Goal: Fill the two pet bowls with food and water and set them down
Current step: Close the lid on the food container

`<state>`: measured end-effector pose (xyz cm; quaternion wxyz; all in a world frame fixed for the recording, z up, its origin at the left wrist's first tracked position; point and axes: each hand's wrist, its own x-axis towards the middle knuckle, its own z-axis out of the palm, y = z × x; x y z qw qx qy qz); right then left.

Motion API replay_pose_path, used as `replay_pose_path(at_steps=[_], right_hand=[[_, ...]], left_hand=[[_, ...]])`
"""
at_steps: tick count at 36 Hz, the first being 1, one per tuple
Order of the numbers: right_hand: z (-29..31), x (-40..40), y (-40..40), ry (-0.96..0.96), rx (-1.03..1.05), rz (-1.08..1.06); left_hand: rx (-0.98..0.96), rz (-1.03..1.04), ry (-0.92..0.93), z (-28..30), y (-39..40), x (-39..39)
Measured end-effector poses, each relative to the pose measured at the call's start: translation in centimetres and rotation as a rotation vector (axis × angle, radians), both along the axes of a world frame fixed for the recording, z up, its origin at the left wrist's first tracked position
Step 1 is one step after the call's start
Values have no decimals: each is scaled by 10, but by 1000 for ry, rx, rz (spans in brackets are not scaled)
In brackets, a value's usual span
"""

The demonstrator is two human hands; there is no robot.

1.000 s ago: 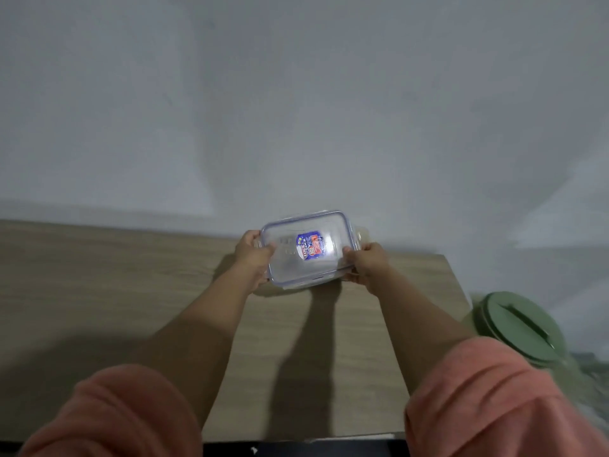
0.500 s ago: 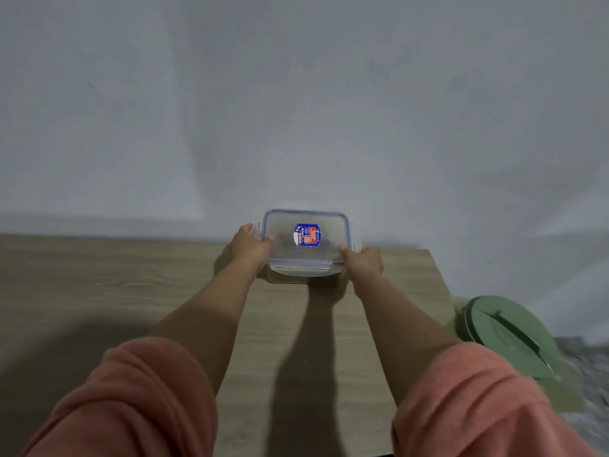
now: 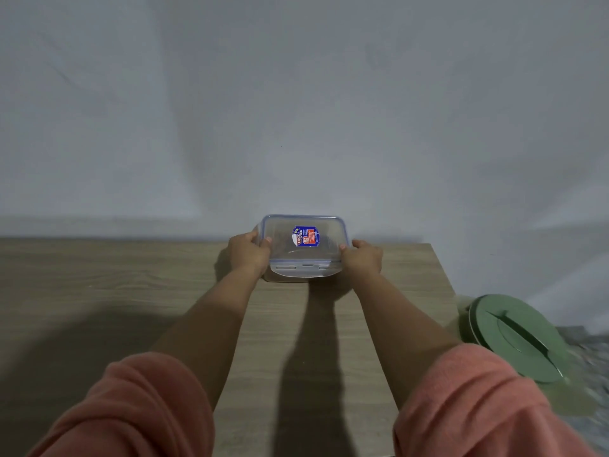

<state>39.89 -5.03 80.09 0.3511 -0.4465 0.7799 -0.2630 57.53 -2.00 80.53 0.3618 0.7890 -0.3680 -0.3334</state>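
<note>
Both hands, the left hand (image 3: 249, 255) and right hand (image 3: 363, 260), grip the clear rectangular lidded plastic container (image 3: 304, 247), now lowered from a tilted lift onto the far wooden worktop (image 3: 99, 285), lid apparently shut, so filling has not begun.

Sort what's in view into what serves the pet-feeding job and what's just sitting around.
For the job:
- clear lidded container, at the table's far edge by the wall
- left hand and right hand, gripping its two ends

Just about:
- wooden table
- green lidded tub, off the table's right side
- grey wall
</note>
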Motion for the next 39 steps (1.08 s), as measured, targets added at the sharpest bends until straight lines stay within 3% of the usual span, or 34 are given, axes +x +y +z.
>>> replay_pose_path(at_steps=[7,12,19,22,25,29,31,35,39], right_hand=[[-3,0,1,4,10,32],[-4,1,-1,-8,15,11],[-3,1,3,5,-24,49],[2,-3,9,-11,-31,100],[6,-10,14,57,13,211],[9,-19,25,-11,86,330],[7,-23,29,-112,87,361],[-4,-13,36,-245,26,405],[-24,-7,38,-160,22,482]], left_hand=[[22,19,-22,3,1,-2],[39,64,124,2,-2,-5],[28,49,167,-9,-3,-1],[50,-52,52,-15,-2,7],[111,-278,11,-17,-8,20],[311,-561,-393,-1,-27,25],[286,-651,-449,2,-34,17],[161,-689,-543,-8,-38,-2],[143,-686,-634,-20,-41,-5]])
